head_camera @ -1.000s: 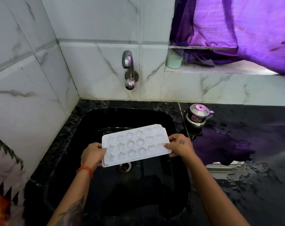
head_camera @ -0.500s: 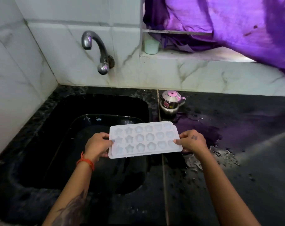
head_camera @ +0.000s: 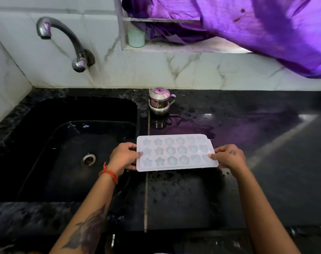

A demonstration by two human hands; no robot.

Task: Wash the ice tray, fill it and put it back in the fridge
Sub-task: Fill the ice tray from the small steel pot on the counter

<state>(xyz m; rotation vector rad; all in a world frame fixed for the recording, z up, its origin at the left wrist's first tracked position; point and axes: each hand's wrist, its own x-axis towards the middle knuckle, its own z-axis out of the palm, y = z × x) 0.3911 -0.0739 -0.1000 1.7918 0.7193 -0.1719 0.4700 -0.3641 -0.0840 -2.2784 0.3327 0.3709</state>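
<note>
The white ice tray (head_camera: 176, 152), with star, round and heart shaped cells facing up, is held level just above the wet black counter, right of the sink. My left hand (head_camera: 123, 156) grips its left short edge, thumb on top. My right hand (head_camera: 228, 156) grips the right short edge the same way. The cells look pale blue; whether they hold water I cannot tell. The curved metal tap (head_camera: 64, 39) sits on the wall at the upper left, with no water running.
The black sink (head_camera: 68, 143) with its drain (head_camera: 89, 159) lies to the left. A small steel pot with a pink lid (head_camera: 159, 100) stands on the black counter (head_camera: 266, 143) behind the tray. Purple cloth (head_camera: 247, 24) hangs over the window ledge, where a pale cup (head_camera: 136, 38) stands.
Both hands have carried the tray rightward, from above the sink to above the counter. The view has turned right with it.
</note>
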